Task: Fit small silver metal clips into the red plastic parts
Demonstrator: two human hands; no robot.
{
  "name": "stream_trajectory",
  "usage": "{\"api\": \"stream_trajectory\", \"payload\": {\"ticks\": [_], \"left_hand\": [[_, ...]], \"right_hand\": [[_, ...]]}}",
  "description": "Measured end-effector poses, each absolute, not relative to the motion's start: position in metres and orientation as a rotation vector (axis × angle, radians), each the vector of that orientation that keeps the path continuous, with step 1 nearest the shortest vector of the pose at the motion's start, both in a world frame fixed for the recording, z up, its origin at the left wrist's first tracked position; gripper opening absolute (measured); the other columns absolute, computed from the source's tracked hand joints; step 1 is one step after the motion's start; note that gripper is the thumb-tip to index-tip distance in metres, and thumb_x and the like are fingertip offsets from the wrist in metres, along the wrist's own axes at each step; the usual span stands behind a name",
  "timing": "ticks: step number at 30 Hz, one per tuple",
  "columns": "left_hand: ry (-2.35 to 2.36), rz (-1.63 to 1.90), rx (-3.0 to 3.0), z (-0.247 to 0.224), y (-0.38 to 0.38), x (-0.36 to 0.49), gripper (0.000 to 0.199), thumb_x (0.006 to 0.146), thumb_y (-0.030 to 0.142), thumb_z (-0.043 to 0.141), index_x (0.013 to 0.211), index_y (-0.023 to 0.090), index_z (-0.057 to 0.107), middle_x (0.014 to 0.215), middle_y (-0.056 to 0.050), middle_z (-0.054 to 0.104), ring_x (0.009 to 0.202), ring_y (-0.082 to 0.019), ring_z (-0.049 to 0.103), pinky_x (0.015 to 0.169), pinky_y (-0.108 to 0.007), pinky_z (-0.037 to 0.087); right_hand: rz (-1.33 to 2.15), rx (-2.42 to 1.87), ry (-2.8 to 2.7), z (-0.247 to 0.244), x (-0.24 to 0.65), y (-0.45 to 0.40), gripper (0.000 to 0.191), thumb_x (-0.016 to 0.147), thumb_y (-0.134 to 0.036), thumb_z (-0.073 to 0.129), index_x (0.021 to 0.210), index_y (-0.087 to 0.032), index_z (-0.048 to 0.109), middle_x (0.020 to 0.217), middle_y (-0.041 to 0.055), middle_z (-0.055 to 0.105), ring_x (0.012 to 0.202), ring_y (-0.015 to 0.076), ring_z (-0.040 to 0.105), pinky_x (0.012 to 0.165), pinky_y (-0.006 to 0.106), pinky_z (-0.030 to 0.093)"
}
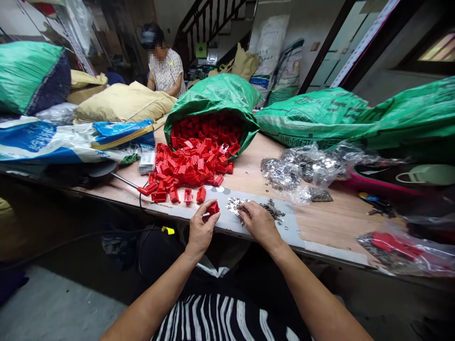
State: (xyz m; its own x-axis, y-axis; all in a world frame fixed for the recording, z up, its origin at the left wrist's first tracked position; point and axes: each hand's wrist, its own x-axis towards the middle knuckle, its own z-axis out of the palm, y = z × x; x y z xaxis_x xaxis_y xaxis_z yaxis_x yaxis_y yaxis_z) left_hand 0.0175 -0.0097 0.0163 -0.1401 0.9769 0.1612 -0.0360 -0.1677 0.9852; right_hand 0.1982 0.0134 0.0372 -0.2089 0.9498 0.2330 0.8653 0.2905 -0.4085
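Between the thumb and fingers of my left hand (202,229) is a small red plastic housing (213,208), held just above the table's front edge. My right hand (260,224) reaches down to a small heap of shiny metal pieces (233,205), its fingertips pinched together. Whether a piece sits in that pinch is hidden. Beside this hand lies a darker heap of metal parts (273,210). Several loose red housings stand in a row left of my left hand. Behind them, a large pile of red housings (192,163) spills from a green woven sack (216,94).
Clear plastic bags of metal parts (313,166) lie at right, near a pink tray (377,183). Green sacks (320,113) line the back right. A blue-white sack (71,142) and a soldering-iron-like tool (126,181) are at left. A co-worker (166,71) sits across the table.
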Motion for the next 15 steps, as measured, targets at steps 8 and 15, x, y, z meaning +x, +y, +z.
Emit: {"api": "stream_trajectory", "payload": {"ticks": [8, 15], "left_hand": [[0.87, 1.427, 0.613, 0.021, -0.025, 0.016, 0.042, 0.071, 0.021, 0.073, 0.112, 0.022, 0.062, 0.094, -0.001, 0.068, 0.084, -0.012, 0.062, 0.077, -0.023, 0.048], [0.853, 1.439, 0.575, 0.022, -0.024, 0.013, 0.043, 0.07, 0.02, 0.074, 0.112, 0.021, 0.062, 0.094, -0.002, 0.068, 0.084, -0.012, 0.062, 0.077, -0.024, 0.049]], "right_hand": [[0.136, -1.937, -2.324, 0.045, 0.177, 0.044, 0.017, 0.091, -0.029, 0.049, 0.095, -0.02, 0.062, 0.101, 0.0089, 0.061, 0.086, 0.0199, 0.061, 0.069, 0.028, 0.041], [0.174, -1.932, -2.297, 0.047, 0.173, 0.047, 0.011, 0.087, -0.027, 0.053, 0.09, -0.02, 0.061, 0.095, 0.0075, 0.065, 0.086, 0.0205, 0.061, 0.066, 0.027, 0.039]]}}
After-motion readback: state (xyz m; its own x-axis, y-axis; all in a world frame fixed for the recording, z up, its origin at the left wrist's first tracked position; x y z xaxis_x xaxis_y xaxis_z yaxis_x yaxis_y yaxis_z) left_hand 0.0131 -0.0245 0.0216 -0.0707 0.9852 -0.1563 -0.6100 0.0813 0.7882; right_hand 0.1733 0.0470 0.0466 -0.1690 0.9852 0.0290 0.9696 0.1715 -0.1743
